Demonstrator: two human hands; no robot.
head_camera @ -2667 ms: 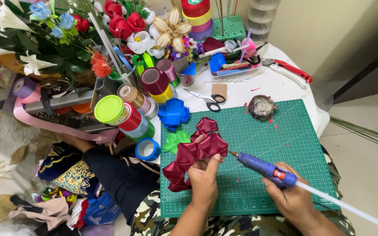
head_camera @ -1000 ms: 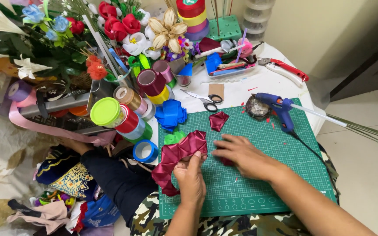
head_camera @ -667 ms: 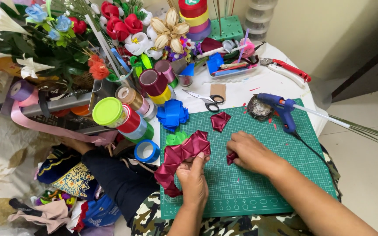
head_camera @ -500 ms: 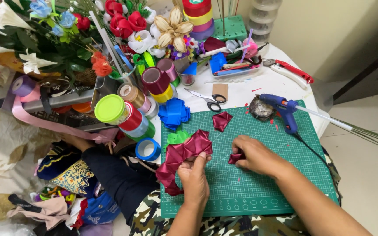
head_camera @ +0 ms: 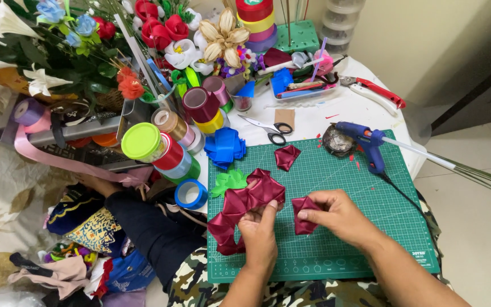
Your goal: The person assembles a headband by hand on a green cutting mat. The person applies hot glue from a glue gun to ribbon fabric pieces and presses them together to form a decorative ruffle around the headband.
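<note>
Head view: my left hand (head_camera: 259,236) pinches the near edge of a chain of folded maroon ribbon petals (head_camera: 245,207), fingers closed on it, the chain curving over the near-left part of the green cutting mat (head_camera: 370,227). My right hand (head_camera: 336,215), just to its right, has thumb and fingers closed on a single folded maroon petal (head_camera: 303,213), held just above the mat and close beside the chain; I cannot tell whether the two pieces touch. A second loose maroon petal (head_camera: 286,156) lies farther away on the mat, apart from both hands. At the mat's far right edge a blue glue gun (head_camera: 365,142) rests with its nozzle toward a small dark dish (head_camera: 337,142). Off the mat's far-left corner sit a blue ribbon bow (head_camera: 224,146) and a green ribbon piece (head_camera: 228,181), with black-handled scissors (head_camera: 268,131) and red-handled pruners (head_camera: 373,91) on the white tabletop beyond. Spools of tape and ribbon (head_camera: 166,145) crowd the left, artificial flowers (head_camera: 160,28) behind them.
</note>
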